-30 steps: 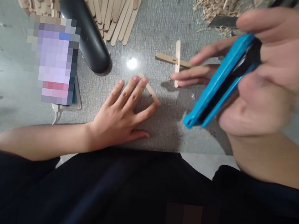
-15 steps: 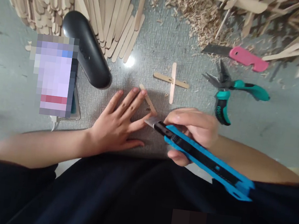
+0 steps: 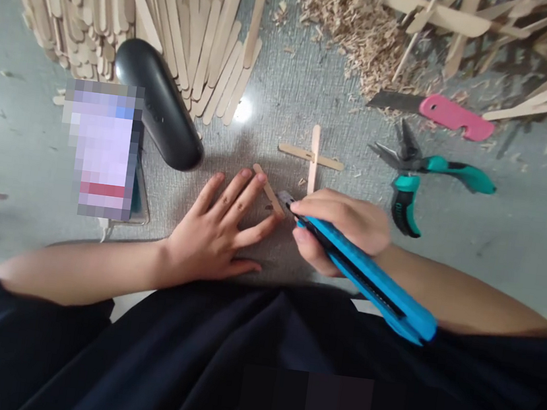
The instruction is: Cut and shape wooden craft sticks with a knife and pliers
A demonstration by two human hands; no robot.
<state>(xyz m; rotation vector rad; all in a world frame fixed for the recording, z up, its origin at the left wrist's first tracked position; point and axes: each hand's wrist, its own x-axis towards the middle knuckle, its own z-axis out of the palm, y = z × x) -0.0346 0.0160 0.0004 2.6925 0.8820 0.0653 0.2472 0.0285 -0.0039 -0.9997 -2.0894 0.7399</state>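
Note:
My left hand [image 3: 221,225] lies flat on the grey table with its fingers spread. Its fingertips press on a short wooden craft stick [image 3: 268,190], which lies slanted on the table. In my right hand [image 3: 340,226] is a blue utility knife [image 3: 374,280], gripped near its front end. The knife's blade [image 3: 285,198] meets or hovers over the stick beside my left fingers; I cannot tell which. Just beyond, two craft sticks form a cross: a light upright one [image 3: 315,145] and a browner one [image 3: 287,149] lying sideways.
A pile of craft sticks [image 3: 213,44] lies back left, near a black case [image 3: 160,108] and a phone [image 3: 105,151]. Wood shavings [image 3: 359,36] are heaped at the back. A pink-handled knife [image 3: 458,118] and open teal pliers [image 3: 461,173] lie right.
My right hand has turned the utility knife and brought its blade up to the stick. My left hand stays on the stick, little finger slightly more bent. The view has shifted slightly.

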